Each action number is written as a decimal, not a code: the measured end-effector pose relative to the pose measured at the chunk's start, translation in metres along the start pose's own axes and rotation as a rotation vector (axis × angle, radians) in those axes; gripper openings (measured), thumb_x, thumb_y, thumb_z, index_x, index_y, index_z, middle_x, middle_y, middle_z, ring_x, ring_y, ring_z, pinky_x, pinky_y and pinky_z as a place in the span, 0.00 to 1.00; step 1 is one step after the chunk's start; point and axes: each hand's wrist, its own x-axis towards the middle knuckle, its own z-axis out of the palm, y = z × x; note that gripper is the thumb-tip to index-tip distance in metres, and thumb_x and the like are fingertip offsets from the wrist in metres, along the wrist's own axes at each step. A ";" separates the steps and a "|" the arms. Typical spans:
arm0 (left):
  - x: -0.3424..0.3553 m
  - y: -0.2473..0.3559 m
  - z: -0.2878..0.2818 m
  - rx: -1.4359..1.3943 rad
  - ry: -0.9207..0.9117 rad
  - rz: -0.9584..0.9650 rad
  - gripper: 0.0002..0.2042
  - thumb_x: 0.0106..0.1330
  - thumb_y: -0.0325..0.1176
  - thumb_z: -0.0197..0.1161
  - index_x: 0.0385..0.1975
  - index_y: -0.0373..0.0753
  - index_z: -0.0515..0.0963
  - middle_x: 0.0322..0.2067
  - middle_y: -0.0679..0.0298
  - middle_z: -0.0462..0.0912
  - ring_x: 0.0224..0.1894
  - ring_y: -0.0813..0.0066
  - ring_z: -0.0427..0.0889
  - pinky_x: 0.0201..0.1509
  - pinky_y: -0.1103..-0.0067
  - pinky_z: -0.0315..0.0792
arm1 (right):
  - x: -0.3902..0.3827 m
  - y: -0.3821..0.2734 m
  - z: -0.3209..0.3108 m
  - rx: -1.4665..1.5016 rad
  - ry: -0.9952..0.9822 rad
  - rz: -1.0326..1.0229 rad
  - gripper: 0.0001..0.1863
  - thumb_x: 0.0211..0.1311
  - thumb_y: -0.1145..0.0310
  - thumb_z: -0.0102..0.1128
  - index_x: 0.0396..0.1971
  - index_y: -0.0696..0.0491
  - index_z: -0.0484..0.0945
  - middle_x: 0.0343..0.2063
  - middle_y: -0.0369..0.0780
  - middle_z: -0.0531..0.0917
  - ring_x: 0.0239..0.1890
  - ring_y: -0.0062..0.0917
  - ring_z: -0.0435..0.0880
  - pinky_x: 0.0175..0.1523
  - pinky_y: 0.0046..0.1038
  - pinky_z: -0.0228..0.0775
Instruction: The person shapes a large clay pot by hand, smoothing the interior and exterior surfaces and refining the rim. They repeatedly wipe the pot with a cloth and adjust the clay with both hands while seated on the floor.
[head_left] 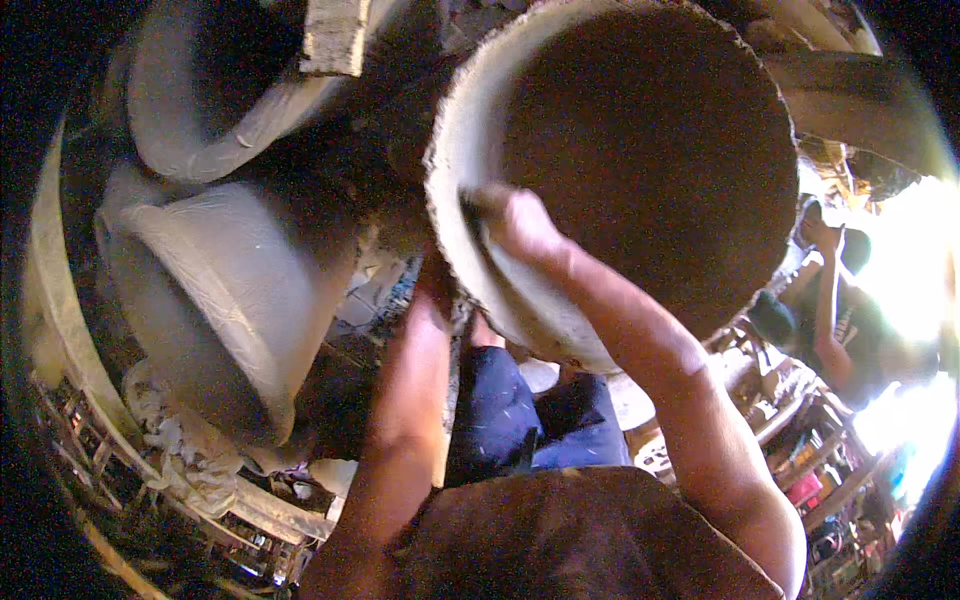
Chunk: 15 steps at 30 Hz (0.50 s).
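The right hand (515,222) lies pressed against the pale rim of a large round clay vessel (640,160), fingers curled together over its edge, gripping nothing else. The left hand (437,285) reaches up beneath that vessel's lower rim, mostly hidden, so whether it is spread or closed cannot be told. Another pale clay pot (225,290) sits to the left, well apart.

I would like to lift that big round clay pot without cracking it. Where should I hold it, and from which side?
Probably by the thick pale rim, from the near side, as the right hand does, fingers hooked over its edge. The left hand supports the wall from underneath. The clay pot is wide and tilted with its mouth open, so two hands on rim and underside seem safest.
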 end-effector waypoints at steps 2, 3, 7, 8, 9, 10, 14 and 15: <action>0.004 0.009 -0.004 -0.033 -0.037 -0.021 0.27 0.69 0.49 0.46 0.63 0.39 0.63 0.64 0.58 0.62 0.68 0.67 0.55 0.71 0.69 0.48 | -0.045 -0.028 -0.022 -0.019 -0.204 -0.015 0.29 0.42 0.79 0.50 0.50 0.46 0.78 0.43 0.47 0.81 0.43 0.44 0.82 0.49 0.39 0.75; 0.007 0.015 -0.006 -0.038 -0.049 -0.038 0.27 0.69 0.49 0.46 0.63 0.39 0.63 0.64 0.58 0.62 0.68 0.67 0.55 0.71 0.69 0.48 | -0.059 -0.037 -0.033 0.075 -0.236 0.016 0.27 0.45 0.77 0.52 0.50 0.46 0.78 0.44 0.47 0.81 0.44 0.44 0.81 0.50 0.39 0.75; 0.005 0.024 -0.006 -0.023 -0.006 -0.021 0.27 0.69 0.50 0.46 0.63 0.39 0.63 0.65 0.58 0.62 0.68 0.67 0.55 0.71 0.69 0.48 | -0.025 -0.015 -0.044 -0.001 -0.162 -0.110 0.19 0.49 0.74 0.55 0.44 0.52 0.79 0.37 0.49 0.82 0.42 0.45 0.81 0.48 0.41 0.75; 0.013 0.031 -0.005 -0.013 0.005 -0.007 0.27 0.69 0.50 0.46 0.63 0.39 0.63 0.65 0.58 0.61 0.68 0.67 0.55 0.71 0.69 0.48 | 0.000 0.002 -0.035 -0.056 -0.118 0.079 0.16 0.50 0.73 0.55 0.41 0.53 0.79 0.35 0.50 0.82 0.40 0.45 0.82 0.47 0.42 0.75; 0.002 0.020 -0.002 -0.002 0.018 0.012 0.27 0.69 0.50 0.46 0.63 0.39 0.63 0.65 0.58 0.61 0.68 0.67 0.55 0.71 0.69 0.48 | 0.025 0.018 -0.024 -0.096 -0.058 0.218 0.14 0.50 0.73 0.55 0.38 0.54 0.79 0.34 0.50 0.83 0.38 0.46 0.82 0.46 0.43 0.75; 0.010 0.029 -0.002 0.009 0.034 0.028 0.27 0.69 0.50 0.46 0.63 0.39 0.63 0.65 0.58 0.61 0.68 0.67 0.55 0.71 0.69 0.48 | 0.046 0.032 -0.012 -0.131 0.068 0.300 0.12 0.49 0.72 0.55 0.36 0.54 0.79 0.32 0.51 0.83 0.36 0.47 0.82 0.44 0.43 0.76; -0.007 0.004 -0.001 0.021 0.061 0.059 0.28 0.69 0.50 0.45 0.63 0.39 0.63 0.65 0.58 0.61 0.68 0.66 0.55 0.71 0.69 0.48 | 0.052 0.035 0.018 -0.202 0.137 0.326 0.13 0.46 0.72 0.54 0.35 0.54 0.79 0.31 0.52 0.82 0.33 0.47 0.83 0.40 0.44 0.77; -0.007 0.001 -0.003 0.011 0.049 0.062 0.28 0.69 0.50 0.45 0.63 0.39 0.62 0.65 0.58 0.61 0.68 0.66 0.55 0.71 0.69 0.48 | 0.032 0.020 0.018 -0.135 0.103 0.168 0.16 0.44 0.73 0.54 0.37 0.54 0.79 0.29 0.51 0.82 0.31 0.47 0.83 0.38 0.43 0.77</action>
